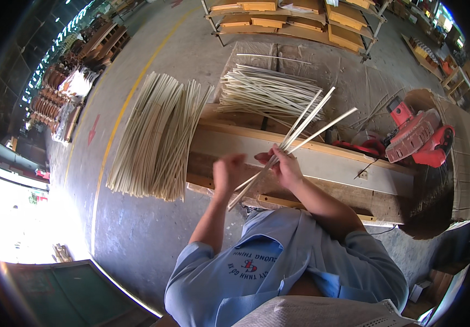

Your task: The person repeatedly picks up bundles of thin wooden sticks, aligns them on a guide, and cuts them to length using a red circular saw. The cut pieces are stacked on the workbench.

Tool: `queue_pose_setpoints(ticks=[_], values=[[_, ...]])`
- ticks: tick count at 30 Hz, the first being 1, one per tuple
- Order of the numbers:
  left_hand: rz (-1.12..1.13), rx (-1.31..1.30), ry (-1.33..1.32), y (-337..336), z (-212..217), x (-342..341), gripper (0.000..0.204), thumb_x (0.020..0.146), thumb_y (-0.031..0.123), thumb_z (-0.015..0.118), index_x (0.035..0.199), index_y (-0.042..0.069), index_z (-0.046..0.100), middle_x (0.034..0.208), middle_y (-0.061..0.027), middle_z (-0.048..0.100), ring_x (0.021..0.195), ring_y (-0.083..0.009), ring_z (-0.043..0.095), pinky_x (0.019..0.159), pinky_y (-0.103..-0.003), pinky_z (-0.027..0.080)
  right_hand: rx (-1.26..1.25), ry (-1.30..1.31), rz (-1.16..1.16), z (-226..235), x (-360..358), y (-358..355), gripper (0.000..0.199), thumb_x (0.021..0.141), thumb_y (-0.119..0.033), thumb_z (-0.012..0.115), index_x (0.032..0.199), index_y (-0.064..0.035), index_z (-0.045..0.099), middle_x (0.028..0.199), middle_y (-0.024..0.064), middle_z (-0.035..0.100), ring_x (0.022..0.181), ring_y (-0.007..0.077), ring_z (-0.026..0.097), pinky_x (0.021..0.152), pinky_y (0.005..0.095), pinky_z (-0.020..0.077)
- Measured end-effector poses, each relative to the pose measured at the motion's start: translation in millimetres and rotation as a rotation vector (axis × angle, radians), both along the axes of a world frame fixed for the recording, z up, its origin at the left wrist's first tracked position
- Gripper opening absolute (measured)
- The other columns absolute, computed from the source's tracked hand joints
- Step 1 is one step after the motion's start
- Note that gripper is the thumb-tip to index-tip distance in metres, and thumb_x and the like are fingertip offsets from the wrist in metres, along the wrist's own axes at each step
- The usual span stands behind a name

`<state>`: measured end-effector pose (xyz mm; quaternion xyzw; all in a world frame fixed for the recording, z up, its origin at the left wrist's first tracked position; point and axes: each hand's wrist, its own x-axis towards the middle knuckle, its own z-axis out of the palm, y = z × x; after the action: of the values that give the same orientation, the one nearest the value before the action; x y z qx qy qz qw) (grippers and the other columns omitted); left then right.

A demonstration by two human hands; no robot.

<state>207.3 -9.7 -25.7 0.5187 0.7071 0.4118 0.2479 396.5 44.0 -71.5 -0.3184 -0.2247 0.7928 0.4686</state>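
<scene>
My right hand (288, 170) is closed around several thin, pale wooden strips (307, 122). The strips slant from lower left to upper right and fan apart at their upper ends. A small dark reddish shape beside its fingertips is too unclear to name. My left hand (228, 173) is raised just left of the strips, apart from them; its fingers look curled but are smeared by motion. A thick row of similar strips (150, 136) lies at the left end of the bench. Another loose pile (267, 90) lies beyond the bench's pale board.
The wooden bench (376, 201) carries a long pale board (322, 161). At right, a red power tool (417, 139) rests near a cardboard box (466, 158). Racks with wooden pieces (300, 24) stand at the back. A yellow floor line (136, 82) runs at left.
</scene>
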Motion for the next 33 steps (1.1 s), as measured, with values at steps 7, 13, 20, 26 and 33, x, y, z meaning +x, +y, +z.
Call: queue_pose_setpoints(ticks=[7,13,20,26,33], values=[[0.495,-0.064,0.939,-5,-9,-113,0.025,0.087,0.026,0.079,0.105,0.009,0.076,0.115,-0.0106,0.063,0.114,-0.0327,0.058,0.098,-0.048,0.048,-0.134,0.167,0.039,20,12,-5,0.032,0.107,-0.038,0.062,0.090,-0.0109,0.059,0.067,0.0006,0.052,0.061,0.0177,0.054,0.066,0.0415,0.0512],[0.512,-0.175,0.987,-1,-18,-121,0.021,0.089,0.020,0.077,0.105,0.008,0.076,0.118,-0.0114,0.060,0.116,-0.0340,0.057,0.100,-0.049,0.047,-0.159,0.219,0.115,21,9,-10,0.032,0.104,-0.039,0.066,0.089,-0.0121,0.060,0.064,-0.0035,0.044,0.056,0.0121,0.040,0.059,0.0336,0.0379],[0.428,-0.058,0.725,-3,11,-101,0.013,0.094,0.017,0.072,0.098,0.005,0.072,0.111,-0.0113,0.063,0.103,-0.0307,0.063,0.084,-0.046,0.052,-0.159,0.137,0.147,20,13,-9,0.030,0.103,-0.040,0.068,0.101,-0.0100,0.066,0.064,-0.0049,0.039,0.057,0.0109,0.040,0.059,0.0333,0.0397],[-0.048,-0.121,-0.267,-11,33,-27,0.013,0.103,0.012,0.063,0.098,0.001,0.067,0.075,-0.0033,0.064,0.061,-0.0087,0.056,0.055,-0.026,0.045,-0.133,0.211,0.146,21,10,-9,0.036,0.104,-0.043,0.067,0.113,-0.0089,0.068,0.071,-0.0032,0.048,0.065,0.0125,0.049,0.065,0.0354,0.0481],[-0.305,-0.174,-0.287,-14,4,44,0.016,0.103,0.013,0.063,0.102,-0.003,0.068,0.087,-0.0057,0.070,0.079,-0.0119,0.065,0.072,-0.029,0.054,-0.047,0.244,0.060,24,21,-8,0.050,0.105,-0.041,0.065,0.139,-0.0056,0.060,0.113,0.0113,0.071,0.098,0.0231,0.069,0.090,0.0427,0.0576]])
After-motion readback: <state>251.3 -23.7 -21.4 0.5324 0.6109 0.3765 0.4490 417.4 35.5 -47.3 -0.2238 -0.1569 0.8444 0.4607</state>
